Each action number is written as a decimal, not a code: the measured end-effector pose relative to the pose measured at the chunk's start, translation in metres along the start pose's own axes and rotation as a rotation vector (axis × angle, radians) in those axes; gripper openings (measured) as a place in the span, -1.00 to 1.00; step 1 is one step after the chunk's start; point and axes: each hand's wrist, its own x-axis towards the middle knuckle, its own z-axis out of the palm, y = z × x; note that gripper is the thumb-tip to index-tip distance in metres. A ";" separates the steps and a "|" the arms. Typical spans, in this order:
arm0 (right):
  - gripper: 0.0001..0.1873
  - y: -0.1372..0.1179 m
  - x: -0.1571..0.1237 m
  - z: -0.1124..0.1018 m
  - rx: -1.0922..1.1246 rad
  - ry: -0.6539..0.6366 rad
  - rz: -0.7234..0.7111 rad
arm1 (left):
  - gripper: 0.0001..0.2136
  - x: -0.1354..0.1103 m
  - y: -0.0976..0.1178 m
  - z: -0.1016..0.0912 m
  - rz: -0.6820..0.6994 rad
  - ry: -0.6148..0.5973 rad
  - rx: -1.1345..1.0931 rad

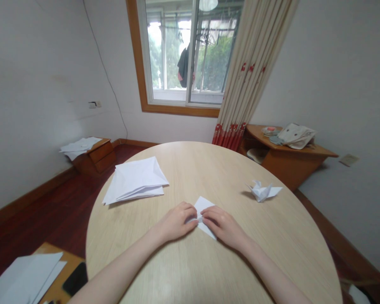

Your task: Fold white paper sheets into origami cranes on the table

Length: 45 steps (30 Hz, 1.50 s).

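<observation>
Folded white paper (205, 206) – one piece, lying on the round, pale wood-grain surface (209, 270) directly in front of the person, its points showing above and below the hands. Left hand (177, 221) and right hand (223, 228): both closed loosely, fingers curled, fingertips meeting at the paper's middle and gripping it there. Lower left, beyond the surface's edge: wooden side table (55, 253) bearing white sheets (25, 278) and a black phone (75, 278). On the surface, left of the hands: stack of folded white paper (134, 181). On the surface, right of the hands: white paper bird (262, 191), well apart from the stack. Farther off – low wooden drawer cabinet (98, 157) topped with loose paper (80, 145); wooden corner desk (288, 166) holding a cloth bag (297, 136); red-hemmed curtain (240, 84) beside a wood-framed window (158, 50).
</observation>
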 end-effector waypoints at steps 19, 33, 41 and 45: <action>-0.93 0.005 0.003 0.013 0.042 0.059 0.026 | -0.97 0.002 0.005 0.015 -0.097 0.087 0.044; -0.97 0.003 0.004 0.018 -0.154 0.048 0.183 | -0.90 0.002 0.002 0.019 -0.141 0.110 0.004; -0.94 0.005 0.006 0.022 -0.229 0.067 0.168 | -0.87 0.003 0.003 0.016 -0.203 0.075 0.165; -0.93 0.005 0.008 0.021 -0.237 0.036 0.181 | -0.83 0.004 -0.001 0.014 -0.193 0.055 0.141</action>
